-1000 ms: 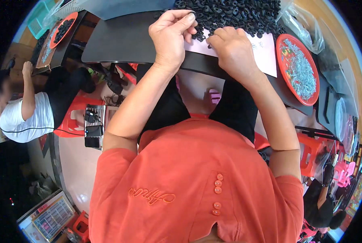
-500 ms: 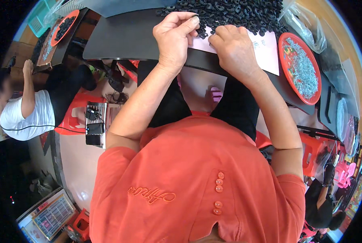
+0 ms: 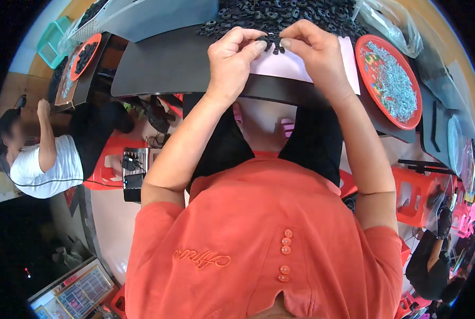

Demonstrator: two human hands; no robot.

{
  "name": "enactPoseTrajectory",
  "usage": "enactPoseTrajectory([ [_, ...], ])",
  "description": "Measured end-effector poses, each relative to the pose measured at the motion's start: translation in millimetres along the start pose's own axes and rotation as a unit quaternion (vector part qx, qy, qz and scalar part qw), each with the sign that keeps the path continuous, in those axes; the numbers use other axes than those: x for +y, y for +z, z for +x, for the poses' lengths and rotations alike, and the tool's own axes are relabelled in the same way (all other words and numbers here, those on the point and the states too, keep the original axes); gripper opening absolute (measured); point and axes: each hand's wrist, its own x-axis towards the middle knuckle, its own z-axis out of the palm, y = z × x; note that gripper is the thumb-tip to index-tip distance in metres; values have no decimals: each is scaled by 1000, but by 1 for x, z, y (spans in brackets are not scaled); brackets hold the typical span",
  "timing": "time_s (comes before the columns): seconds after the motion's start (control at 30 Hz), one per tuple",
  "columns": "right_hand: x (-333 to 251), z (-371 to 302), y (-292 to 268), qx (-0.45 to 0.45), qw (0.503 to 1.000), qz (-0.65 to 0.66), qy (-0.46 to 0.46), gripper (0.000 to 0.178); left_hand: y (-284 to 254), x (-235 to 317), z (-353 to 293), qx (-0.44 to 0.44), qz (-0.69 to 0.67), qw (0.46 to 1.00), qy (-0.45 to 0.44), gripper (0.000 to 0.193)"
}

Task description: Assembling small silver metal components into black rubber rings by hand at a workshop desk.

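Over the near edge of the pile, my left hand (image 3: 231,64) pinches a small black plastic part between thumb and forefinger. Facing it, my right hand (image 3: 320,58) has its thumb and forefinger closed at the other side of the same small dark parts (image 3: 273,42); what exactly lies in that pinch is too small to make out. Beneath both hands is a pale pink sheet (image 3: 282,68) on the dark tabletop (image 3: 158,61). A large heap of black plastic parts (image 3: 285,13) spreads just beyond my fingers.
To the right sits a red plate (image 3: 363,80) holding many tiny silvery pieces (image 3: 397,87). Clear plastic bags (image 3: 394,24) lie behind it. A grey-blue bin (image 3: 158,18) stands far left. Leftward, a person in white (image 3: 51,165) sits by another table with an orange plate (image 3: 95,41).
My right hand has turned and lifted from the sheet, its thumb and forefinger now facing my left hand's pinch. The view has shifted slightly.
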Motion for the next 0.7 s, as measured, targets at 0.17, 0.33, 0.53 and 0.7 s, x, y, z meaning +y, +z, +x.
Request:
enactPoseTrajectory([
  [0.17,0,6,-4,-4,999,37,-8,14,8,3,4,-41,-46,998,-16,13],
  [0.33,1,8,-11,-14,999,32,-6,15,16,11,7,-50,-44,996,-52,11],
  [0.53,0,7,-15,-47,999,-2,16,12,22,8,7,-41,-68,995,-65,8],
  [0.7,2,5,-6,9,995,-75,-72,15,25,4,4,-31,-73,994,-79,7],
])
